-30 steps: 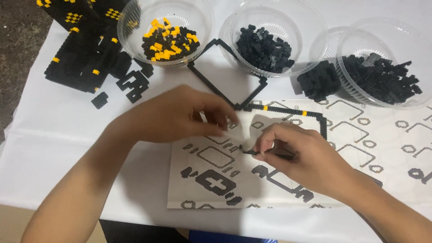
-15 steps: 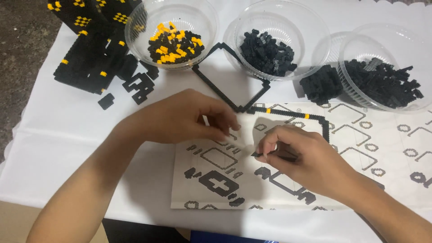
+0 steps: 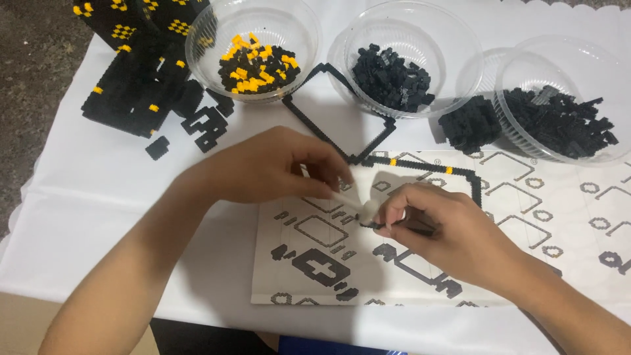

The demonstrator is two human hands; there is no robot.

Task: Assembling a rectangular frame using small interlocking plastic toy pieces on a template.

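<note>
Over the printed pattern sheet [image 3: 526,217] on the worktop, the left hand [image 3: 276,167] is pinching a small white piece [image 3: 368,209] while the right hand [image 3: 453,233] is gripping a thin black strip [image 3: 371,225] against it, so slow, level pressure seems wisest.

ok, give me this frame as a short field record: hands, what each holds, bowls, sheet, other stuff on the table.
left hand: pinches a small white piece, above the pattern sheet
right hand: grips a thin dark tool, tip near the white piece
pattern sheet: white, printed black outlines
bowls: one with yellow and black pieces; two with black pieces
black square frame: flat on the cloth
block assembly: black with yellow, far left
</note>
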